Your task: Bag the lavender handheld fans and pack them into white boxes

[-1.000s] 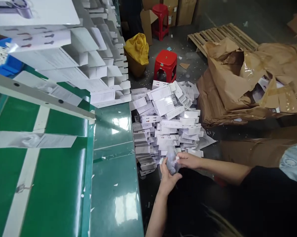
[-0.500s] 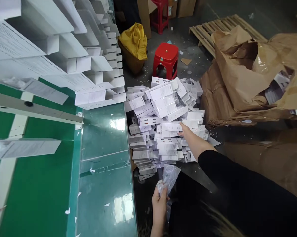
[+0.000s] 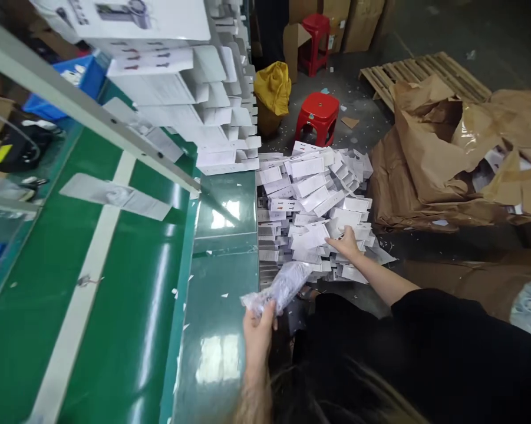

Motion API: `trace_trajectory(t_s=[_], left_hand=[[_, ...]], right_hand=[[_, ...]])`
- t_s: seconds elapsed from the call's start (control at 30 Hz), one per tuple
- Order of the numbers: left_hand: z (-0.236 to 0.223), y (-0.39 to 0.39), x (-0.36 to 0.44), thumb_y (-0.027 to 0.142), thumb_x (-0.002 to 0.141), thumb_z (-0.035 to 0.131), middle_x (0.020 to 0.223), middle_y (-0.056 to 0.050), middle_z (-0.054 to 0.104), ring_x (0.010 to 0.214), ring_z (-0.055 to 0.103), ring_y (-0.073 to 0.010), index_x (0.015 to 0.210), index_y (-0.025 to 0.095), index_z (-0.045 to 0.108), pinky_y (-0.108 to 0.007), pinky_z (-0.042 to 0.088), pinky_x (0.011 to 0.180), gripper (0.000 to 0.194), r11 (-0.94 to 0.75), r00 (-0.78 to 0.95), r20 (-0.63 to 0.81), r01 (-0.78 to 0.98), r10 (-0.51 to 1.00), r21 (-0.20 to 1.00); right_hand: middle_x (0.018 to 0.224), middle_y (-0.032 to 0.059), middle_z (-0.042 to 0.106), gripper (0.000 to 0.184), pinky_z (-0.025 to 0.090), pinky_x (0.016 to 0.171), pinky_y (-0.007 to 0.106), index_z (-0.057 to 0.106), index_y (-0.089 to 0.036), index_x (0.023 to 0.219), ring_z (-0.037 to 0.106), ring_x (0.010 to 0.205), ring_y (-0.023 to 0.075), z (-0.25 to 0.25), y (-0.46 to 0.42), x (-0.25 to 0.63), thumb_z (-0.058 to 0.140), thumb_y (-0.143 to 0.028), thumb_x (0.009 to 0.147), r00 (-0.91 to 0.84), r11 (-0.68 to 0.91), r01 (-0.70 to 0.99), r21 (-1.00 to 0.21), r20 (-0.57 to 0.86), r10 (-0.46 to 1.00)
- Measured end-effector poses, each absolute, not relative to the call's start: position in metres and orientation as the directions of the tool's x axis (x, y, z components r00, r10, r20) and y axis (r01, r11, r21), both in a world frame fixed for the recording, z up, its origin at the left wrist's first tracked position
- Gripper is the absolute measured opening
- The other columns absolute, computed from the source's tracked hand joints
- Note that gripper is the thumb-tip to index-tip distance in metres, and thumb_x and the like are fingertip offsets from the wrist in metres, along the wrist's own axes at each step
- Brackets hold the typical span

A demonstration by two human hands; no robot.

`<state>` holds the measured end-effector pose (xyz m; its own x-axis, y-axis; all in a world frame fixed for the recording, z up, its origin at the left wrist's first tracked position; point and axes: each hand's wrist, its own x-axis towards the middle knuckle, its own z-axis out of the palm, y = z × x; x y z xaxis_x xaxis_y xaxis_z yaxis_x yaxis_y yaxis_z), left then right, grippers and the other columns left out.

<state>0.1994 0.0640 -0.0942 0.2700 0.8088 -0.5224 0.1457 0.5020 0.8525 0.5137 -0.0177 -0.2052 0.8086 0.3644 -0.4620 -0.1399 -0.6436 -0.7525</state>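
Observation:
My left hand [image 3: 259, 333] is closed on the gathered end of a clear plastic bag [image 3: 289, 285] with a pale item inside, whose kind I cannot make out. It is by the edge of the green-grey tabletop [image 3: 223, 274]. Farther forward, my right hand [image 3: 347, 245] grips the right end of a white carton [image 3: 312, 237], thumb against its edge. This carton lies at the front of a large heap of white cartons [image 3: 309, 185], many with open flaps. The lower part of the heap is partly hidden by the bag.
More open white cartons [image 3: 212, 129] stand stacked on the table. A green conveyor belt [image 3: 128, 282] at left carries a white carton [image 3: 150, 203], with a metal bar [image 3: 128, 135] above it. Ahead are a red stool [image 3: 318, 109], a yellow sack [image 3: 274, 88] and a brown paper-wrapped bale [image 3: 415, 176].
My view has swung left. My left hand has raised the bag, now tilted, toward the table edge. The right hand's carton has turned its broad side up. Cartons on the belt have shifted.

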Motion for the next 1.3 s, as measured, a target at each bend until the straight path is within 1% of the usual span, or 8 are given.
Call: trace_trajectory(t_s=[0.17, 0.3, 0.57, 0.8, 0.93, 1.03, 1.2, 1.3], left_hand=[[-0.051, 0.067, 0.195, 0.043, 0.073, 0.066, 0.065, 0.001, 0.059, 0.045, 0.052, -0.0105, 0.09, 0.015, 0.055, -0.02, 0.034, 0.037, 0.035, 0.37, 0.309, -0.332, -0.073, 0.891, 0.926], [-0.024, 0.06, 0.167, 0.043, 0.079, 0.057, 0.061, 0.001, 0.058, 0.048, 0.054, -0.0121, 0.091, 0.016, 0.057, -0.023, 0.042, 0.05, 0.029, 0.126, 0.28, -0.221, 0.319, 0.934, 0.939], [0.037, 0.02, 0.057, 0.028, 0.079, 0.053, 0.082, -0.005, 0.066, 0.077, 0.062, -0.0214, 0.091, 0.022, 0.06, -0.028, 0.043, 0.066, 0.016, -0.203, 0.347, -0.216, 0.844, 0.913, 0.497], [0.09, 0.004, -0.067, 0.036, 0.068, 0.066, 0.061, 0.002, 0.057, 0.045, 0.048, -0.0087, 0.082, 0.015, 0.063, -0.018, 0.034, 0.037, 0.025, 0.107, -0.091, -0.088, 0.233, 0.992, 0.967], [0.093, -0.012, -0.11, 0.036, 0.061, 0.069, 0.057, 0.005, 0.053, 0.034, 0.037, -0.0042, 0.077, 0.013, 0.059, -0.017, 0.026, 0.029, 0.029, 0.069, -0.345, -0.111, -0.131, 0.932, 0.989], [0.071, -0.018, -0.121, 0.038, 0.062, 0.066, 0.063, 0.002, 0.057, 0.039, 0.043, -0.0065, 0.081, 0.014, 0.06, -0.019, 0.032, 0.033, 0.032, 0.151, -0.516, -0.141, -0.023, 0.845, 0.988], [0.043, -0.037, -0.103, 0.03, 0.077, 0.053, 0.082, -0.006, 0.066, 0.075, 0.063, -0.0196, 0.094, 0.018, 0.06, -0.03, 0.048, 0.069, 0.022, 0.472, -0.601, 0.056, 0.679, 0.798, 0.563], [0.053, -0.032, -0.076, 0.025, 0.081, 0.048, 0.1, -0.01, 0.064, 0.088, 0.063, -0.0235, 0.104, 0.019, 0.058, -0.033, 0.048, 0.076, 0.026, 0.343, -0.351, -0.015, 0.903, 0.936, 0.26]], right_hand=[[0.124, 0.0135, 0.042, 0.074, 0.032, 0.104, 0.041, 0.039, -0.018, 0.121, 0.041, 0.119, 0.0294, -0.142, -0.003, 0.458, 0.076, -0.032, 0.058, 0.444, -0.347, 0.491, -0.799, -0.113, 0.889], [0.114, 0.0102, 0.049, 0.069, 0.04, 0.096, 0.041, 0.042, -0.019, 0.119, 0.05, 0.106, 0.0271, -0.104, 0.0, 0.399, 0.075, -0.031, 0.06, 0.161, -0.107, 0.509, -0.854, -0.029, 0.987], [0.104, 0.006, 0.048, 0.074, 0.047, 0.08, 0.035, 0.045, -0.022, 0.127, 0.051, 0.093, 0.021, -0.089, -0.038, 0.281, 0.075, -0.031, 0.06, -0.341, 0.086, 0.471, -0.878, -0.091, 0.936], [0.099, 0.0064, 0.047, 0.054, 0.047, 0.079, 0.035, 0.055, -0.018, 0.109, 0.049, 0.088, 0.0201, -0.009, 0.007, 0.205, 0.073, -0.044, 0.065, -0.611, 0.409, 0.449, -0.795, 0.062, 0.79], [0.113, 0.0105, 0.046, 0.065, 0.043, 0.092, 0.041, 0.048, -0.017, 0.112, 0.045, 0.107, 0.0254, 0.007, 0.058, 0.148, 0.076, -0.049, 0.062, -0.701, 0.633, 0.305, -0.711, 0.282, 0.655], [0.113, 0.0103, 0.047, 0.068, 0.045, 0.09, 0.041, 0.044, -0.018, 0.116, 0.048, 0.105, 0.024, -0.02, 0.09, 0.109, 0.076, -0.046, 0.063, -0.757, 0.641, 0.224, -0.734, 0.283, 0.589], [0.111, 0.0099, 0.048, 0.053, 0.044, 0.092, 0.044, 0.047, -0.019, 0.102, 0.048, 0.105, 0.0244, -0.07, 0.102, 0.079, 0.076, -0.04, 0.063, -0.835, 0.691, 0.107, -0.715, 0.312, 0.452], [0.117, 0.0129, 0.045, 0.056, 0.041, 0.096, 0.046, 0.044, -0.019, 0.107, 0.045, 0.113, 0.0262, -0.082, 0.096, 0.081, 0.075, -0.04, 0.066, -0.83, 0.703, 0.043, -0.71, 0.366, 0.421]])
